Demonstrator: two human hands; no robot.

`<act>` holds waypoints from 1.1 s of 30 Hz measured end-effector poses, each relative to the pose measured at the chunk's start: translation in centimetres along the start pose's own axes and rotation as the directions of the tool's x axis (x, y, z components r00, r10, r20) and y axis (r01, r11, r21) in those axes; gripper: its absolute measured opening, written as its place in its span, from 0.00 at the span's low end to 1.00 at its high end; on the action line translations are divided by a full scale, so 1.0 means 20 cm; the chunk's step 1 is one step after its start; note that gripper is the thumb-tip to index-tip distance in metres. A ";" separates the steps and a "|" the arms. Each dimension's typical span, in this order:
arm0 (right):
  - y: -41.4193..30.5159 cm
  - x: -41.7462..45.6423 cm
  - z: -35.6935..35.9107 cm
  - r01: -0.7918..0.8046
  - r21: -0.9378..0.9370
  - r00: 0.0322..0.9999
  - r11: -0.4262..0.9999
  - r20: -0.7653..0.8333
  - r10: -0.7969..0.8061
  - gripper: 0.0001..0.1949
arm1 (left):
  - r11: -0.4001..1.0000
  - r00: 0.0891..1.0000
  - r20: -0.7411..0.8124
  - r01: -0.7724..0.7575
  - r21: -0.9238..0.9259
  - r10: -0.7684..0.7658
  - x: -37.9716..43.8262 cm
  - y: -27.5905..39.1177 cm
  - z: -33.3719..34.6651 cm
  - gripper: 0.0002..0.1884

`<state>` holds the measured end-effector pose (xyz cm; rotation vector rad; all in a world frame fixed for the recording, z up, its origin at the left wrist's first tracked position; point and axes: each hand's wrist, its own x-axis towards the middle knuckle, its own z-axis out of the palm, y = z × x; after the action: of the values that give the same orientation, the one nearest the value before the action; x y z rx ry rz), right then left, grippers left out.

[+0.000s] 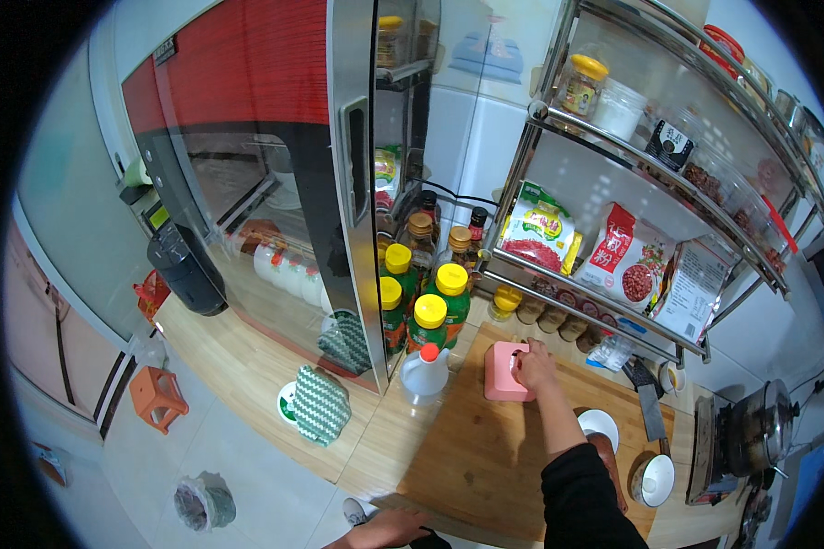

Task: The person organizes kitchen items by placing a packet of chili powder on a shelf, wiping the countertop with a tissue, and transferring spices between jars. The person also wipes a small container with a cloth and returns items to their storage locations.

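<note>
My right hand (537,367) is at the right side of a pink plastic box (500,367), with its fingers hooked at the dark opening in the box. The box sits near the back of a wooden cutting board (470,453). At the bottom of the view, my left hand (395,527) hangs by the counter's front edge, back up; its palm side is hidden. Partly behind my right forearm are a white plate (601,425) and a brown elongated item (608,456). A patterned bowl (654,480) with something white inside stands beside them.
A cleaver (650,412) lies at the board's right edge. Left of the board stand a clear jug with a red cap (424,377) and several yellow-capped bottles (429,322). A glass pot (762,425) is at right. Over the board's back hangs a metal rack (659,171).
</note>
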<state>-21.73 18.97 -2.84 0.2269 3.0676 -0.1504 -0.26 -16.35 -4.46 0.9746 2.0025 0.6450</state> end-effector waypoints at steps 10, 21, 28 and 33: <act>0.15 -0.01 0.01 0.195 0.577 0.975 0.793 -0.200 -0.093 0.07 | 0.998 0.998 -0.026 -0.054 0.019 0.055 -0.03 -0.05 0.05 0.21; 0.25 -0.12 -0.10 0.011 0.939 0.993 -0.343 0.029 0.112 0.02 | 0.998 0.997 0.065 0.031 0.056 -0.035 -0.05 0.05 -0.03 0.22; 0.25 -0.18 -0.15 -0.024 0.940 0.989 -0.340 0.071 0.128 0.02 | 0.988 0.989 -0.068 -0.139 -0.064 0.134 -0.06 0.00 0.03 0.22; 0.26 -0.18 -0.19 -0.044 0.999 0.969 0.005 0.041 0.243 0.02 | 0.992 0.996 0.001 -0.089 -0.093 0.090 -0.04 0.05 -0.01 0.21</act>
<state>-17.56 24.00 0.74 0.5962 2.2193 -2.4144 0.34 -16.49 -3.21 1.0134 1.9152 0.7765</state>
